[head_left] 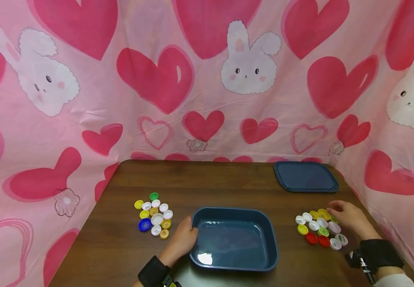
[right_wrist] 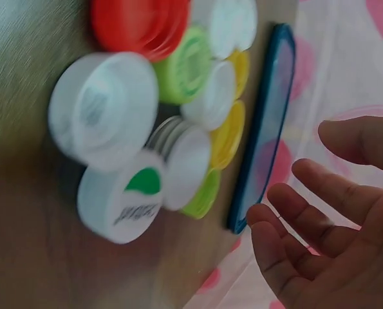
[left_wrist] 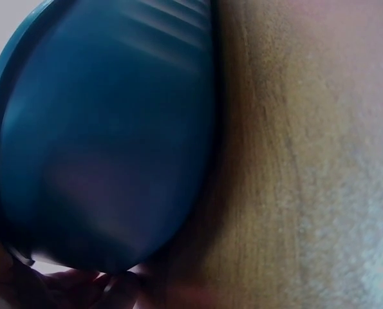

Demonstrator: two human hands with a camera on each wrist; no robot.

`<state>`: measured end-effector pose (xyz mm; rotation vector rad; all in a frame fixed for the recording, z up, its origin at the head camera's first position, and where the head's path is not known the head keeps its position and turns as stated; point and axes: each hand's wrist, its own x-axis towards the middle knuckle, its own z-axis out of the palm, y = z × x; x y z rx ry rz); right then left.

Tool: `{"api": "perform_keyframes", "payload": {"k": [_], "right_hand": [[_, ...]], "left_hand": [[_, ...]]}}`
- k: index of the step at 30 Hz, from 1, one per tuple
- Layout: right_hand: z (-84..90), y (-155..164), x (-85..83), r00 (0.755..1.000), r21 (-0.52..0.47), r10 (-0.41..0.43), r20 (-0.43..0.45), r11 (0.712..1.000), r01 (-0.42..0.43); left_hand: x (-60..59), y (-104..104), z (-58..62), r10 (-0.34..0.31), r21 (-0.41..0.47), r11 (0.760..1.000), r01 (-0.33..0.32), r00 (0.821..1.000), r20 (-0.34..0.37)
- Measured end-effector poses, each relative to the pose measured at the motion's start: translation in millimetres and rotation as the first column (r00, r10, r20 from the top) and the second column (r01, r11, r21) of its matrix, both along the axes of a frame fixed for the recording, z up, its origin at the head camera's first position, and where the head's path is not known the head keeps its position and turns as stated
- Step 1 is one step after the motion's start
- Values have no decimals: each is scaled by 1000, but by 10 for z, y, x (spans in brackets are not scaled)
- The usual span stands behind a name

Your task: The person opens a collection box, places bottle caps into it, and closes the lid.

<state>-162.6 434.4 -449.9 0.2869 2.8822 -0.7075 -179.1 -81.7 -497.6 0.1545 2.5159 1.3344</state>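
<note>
My left hand [head_left: 184, 239] pinches the left rim of the tub [head_left: 233, 239], whose long axis runs side to side on the counter [head_left: 210, 183]. My right hand [head_left: 348, 216], fingers loosely spread, nothing held, is nearer the right-side caps [head_left: 314, 226], just left of it. Beyond lies a lid [head_left: 305, 177].

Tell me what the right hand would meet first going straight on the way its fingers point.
Probably the large yellow cap at the cluster's edge, just beyond the fingers of the right hand. The hand's height above the table is unclear, so it might pass over.
</note>
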Motion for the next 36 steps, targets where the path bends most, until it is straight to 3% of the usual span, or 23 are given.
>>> {"api": "perform_keyframes", "payload": {"k": [8, 15, 25, 36], "right_hand": [[-181, 13, -76, 999, 50, 48, -21, 998, -47], [-238, -11, -153, 994, 82, 94, -51, 993, -90], [-292, 54, -186, 987, 123, 161, -23, 980, -157], [-230, 7, -272, 984, 89, 166, 71, 981, -172]], "left_hand": [[14, -16, -43, 24, -9, 1000, -24, 1000, 9], [2, -17, -27, 28, -5, 1000, -28, 1000, -9], [-1, -3, -12, -23, 6, 1000, 24, 999, -33], [9, -6, 25, -11, 5, 1000, 11, 1000, -16]]}}
